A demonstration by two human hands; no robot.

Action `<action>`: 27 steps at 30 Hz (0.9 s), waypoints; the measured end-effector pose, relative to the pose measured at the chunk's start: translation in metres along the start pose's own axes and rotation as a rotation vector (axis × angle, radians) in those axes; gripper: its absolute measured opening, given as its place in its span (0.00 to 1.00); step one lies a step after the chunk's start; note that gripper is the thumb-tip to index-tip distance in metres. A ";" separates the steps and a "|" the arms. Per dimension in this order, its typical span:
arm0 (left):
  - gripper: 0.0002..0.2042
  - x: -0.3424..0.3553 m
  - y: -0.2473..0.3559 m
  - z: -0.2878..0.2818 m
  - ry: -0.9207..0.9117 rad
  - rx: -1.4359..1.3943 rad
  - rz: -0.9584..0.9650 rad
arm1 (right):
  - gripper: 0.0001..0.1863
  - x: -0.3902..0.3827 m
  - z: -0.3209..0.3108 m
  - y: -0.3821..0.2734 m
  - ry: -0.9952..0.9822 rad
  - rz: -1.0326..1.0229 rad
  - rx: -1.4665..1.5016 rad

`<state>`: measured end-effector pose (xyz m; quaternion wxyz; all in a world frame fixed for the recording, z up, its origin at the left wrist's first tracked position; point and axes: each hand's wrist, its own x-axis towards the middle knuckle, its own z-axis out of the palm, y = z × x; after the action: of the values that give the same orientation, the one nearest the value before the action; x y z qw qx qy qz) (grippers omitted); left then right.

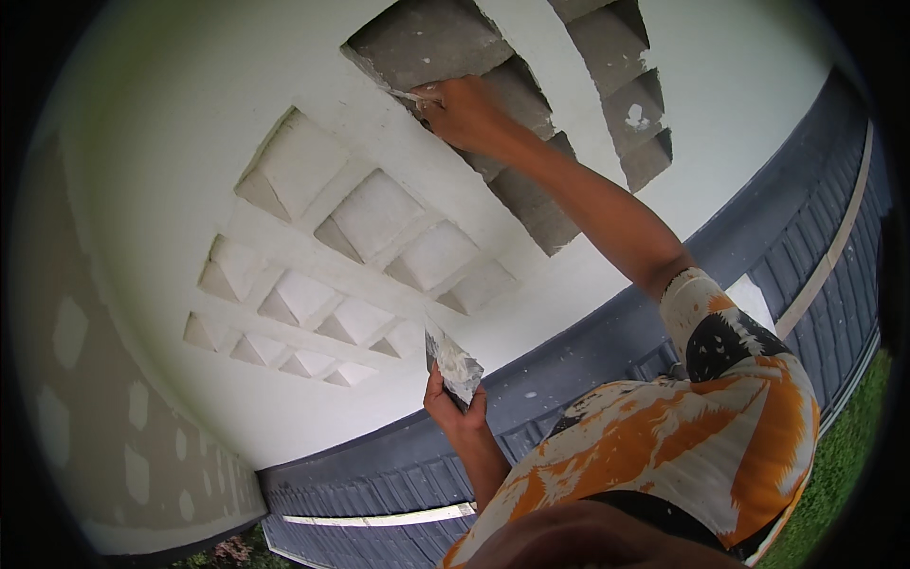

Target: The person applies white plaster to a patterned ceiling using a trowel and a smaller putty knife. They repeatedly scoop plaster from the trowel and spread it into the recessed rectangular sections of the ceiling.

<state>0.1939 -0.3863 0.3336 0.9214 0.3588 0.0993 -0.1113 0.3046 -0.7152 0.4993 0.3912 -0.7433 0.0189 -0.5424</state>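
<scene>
In front of my body, my left hand (457, 410) is closed around a grey putty knife (455, 366) loaded with white filler. My right hand (462, 109) reaches up to the white wall (313, 85), its fingers closed at the lower left edge of a large bare grey recess (431, 43). A thin, whitish blade-like piece (403, 94) shows at these fingers and touches that edge; its kind is hard to make out. Below and to the left are several white-coated recesses (370, 213) in rows.
Another column of grey recesses (630, 104) with ragged white edges lies to the right. A dark tiled roof (379, 536) runs along the wall's foot, with a pale batten (379, 518) on it. On the left stands a grey wall with white patches (137, 474). Grass (839, 474) shows lower right.
</scene>
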 end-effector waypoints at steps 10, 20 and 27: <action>0.13 -0.005 0.000 0.012 -0.034 0.013 0.007 | 0.18 0.035 0.004 -0.015 -0.053 0.067 -0.027; 0.14 -0.010 -0.003 0.009 0.040 0.004 0.069 | 0.16 -0.001 -0.012 -0.005 0.023 0.047 -0.049; 0.14 -0.017 -0.006 0.018 -0.034 0.058 0.046 | 0.16 0.059 0.009 -0.004 -0.030 0.072 -0.079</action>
<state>0.1780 -0.4004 0.3469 0.9145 0.3855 0.0721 -0.0991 0.3348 -0.7335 0.5472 0.3808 -0.7652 0.0611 -0.5155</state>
